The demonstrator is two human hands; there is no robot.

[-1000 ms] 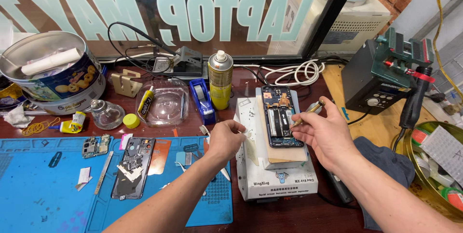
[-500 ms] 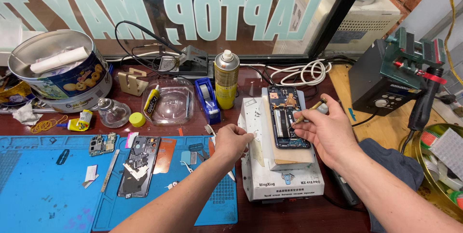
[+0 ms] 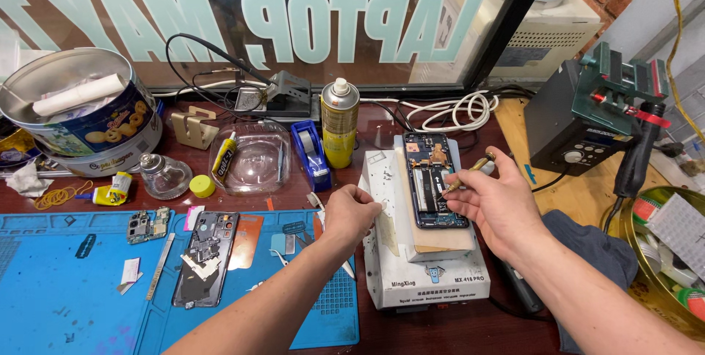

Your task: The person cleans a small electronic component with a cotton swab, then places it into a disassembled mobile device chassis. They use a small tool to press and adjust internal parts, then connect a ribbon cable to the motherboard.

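An opened phone (image 3: pixel 432 179) with its insides showing lies on a tan pad on top of a white heating machine (image 3: pixel 422 274). My right hand (image 3: pixel 499 204) holds a small brass-handled screwdriver (image 3: pixel 466 174), its tip touching the phone's right side. My left hand (image 3: pixel 351 212) hovers at the machine's left edge with fingers pinched together; whether anything small sits between them I cannot tell. A second dismantled phone (image 3: pixel 205 256) lies on the blue work mat (image 3: pixel 66 303) to the left.
A yellow spray can (image 3: pixel 340 124), blue tape dispenser (image 3: pixel 311 153), clear bowl with a glue tube (image 3: pixel 246 157), cookie tin (image 3: pixel 81 120) and small circuit board (image 3: pixel 147 224) crowd the desk. A soldering station (image 3: pixel 587 124) stands right, coiled white cable (image 3: pixel 455 109) behind.
The view shifted slightly. My left hand rose from the mat's edge to the machine's left side. My right hand kept the screwdriver at the phone.
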